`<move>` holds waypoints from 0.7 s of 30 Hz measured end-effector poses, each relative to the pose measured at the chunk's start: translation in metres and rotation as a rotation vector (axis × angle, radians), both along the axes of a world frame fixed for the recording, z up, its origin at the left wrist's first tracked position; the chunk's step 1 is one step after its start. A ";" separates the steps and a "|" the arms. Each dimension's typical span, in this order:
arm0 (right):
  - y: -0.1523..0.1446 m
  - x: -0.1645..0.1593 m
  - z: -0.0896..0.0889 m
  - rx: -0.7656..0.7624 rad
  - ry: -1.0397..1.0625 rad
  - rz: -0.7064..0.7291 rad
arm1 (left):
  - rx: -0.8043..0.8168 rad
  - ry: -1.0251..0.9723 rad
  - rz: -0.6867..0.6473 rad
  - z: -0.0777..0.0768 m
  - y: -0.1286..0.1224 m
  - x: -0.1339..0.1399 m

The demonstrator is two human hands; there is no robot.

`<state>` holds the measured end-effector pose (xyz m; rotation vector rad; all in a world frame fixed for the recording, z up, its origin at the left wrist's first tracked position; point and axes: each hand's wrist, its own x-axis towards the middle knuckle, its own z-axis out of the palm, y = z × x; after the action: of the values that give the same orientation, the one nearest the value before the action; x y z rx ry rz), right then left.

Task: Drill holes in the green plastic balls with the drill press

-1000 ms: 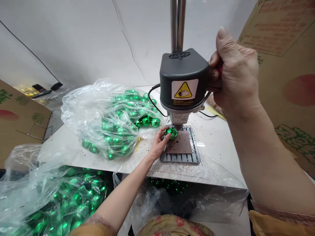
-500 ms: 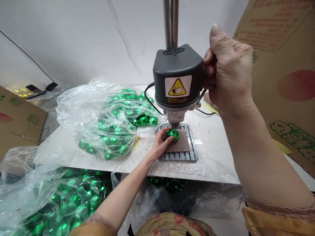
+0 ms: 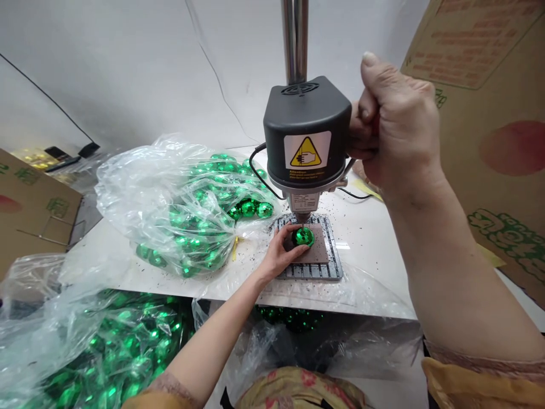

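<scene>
Faceted green mirror ball (image 3: 304,236): it sits on the brown pad (image 3: 320,255), which lies on the slotted base plate (image 3: 309,273) of the bench drill press (image 3: 307,136), right under the drill chuck (image 3: 302,217); whether the bit touches it, I cannot tell.
Left hand (image 3: 279,253): clamped on the ball from its left side, thumb on the near side and fingers on the far side.
Right hand (image 3: 400,122): curled around the drill's handle (only a sliver of red shows between the fingers), thumb pointing up.
Ball's weight: probably light, a hollow plastic shell by the look of it.
Ball's skin: likely stiff but thin, so a hard squeeze might dent or crack it; the shiny facets look slick and easily scratched.
Ball's roll: being round, it would likely turn on the flat pad unless pinched on two opposite sides.
Best hold: low around its widest part, fingertips well clear of the crown beneath the chuck.
Clear plastic bag (image 3: 131,176): left of the base plate, full of similar green balls.
</scene>
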<state>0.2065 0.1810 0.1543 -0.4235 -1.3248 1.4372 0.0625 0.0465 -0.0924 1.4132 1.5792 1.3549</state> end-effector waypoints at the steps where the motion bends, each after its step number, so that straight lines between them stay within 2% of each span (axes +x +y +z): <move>1: -0.002 0.001 -0.002 0.039 0.022 -0.002 | -0.001 0.004 -0.002 0.000 0.000 0.000; 6: -0.026 0.008 -0.017 0.193 0.126 -0.120 | 0.007 0.013 -0.001 -0.002 0.000 0.000; 12: -0.047 0.020 -0.048 0.419 0.173 -0.244 | 0.039 0.001 0.005 -0.007 0.001 0.001; 16: -0.052 0.022 -0.067 0.502 0.208 -0.318 | 0.055 -0.010 0.019 -0.008 0.001 0.001; 21: -0.056 0.021 -0.081 0.567 0.201 -0.395 | 0.056 -0.025 0.014 -0.005 0.001 0.002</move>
<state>0.2274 0.1251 0.0737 -0.1441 -1.3271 0.7150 0.0647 0.0471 -0.0978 1.4153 1.5486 1.4291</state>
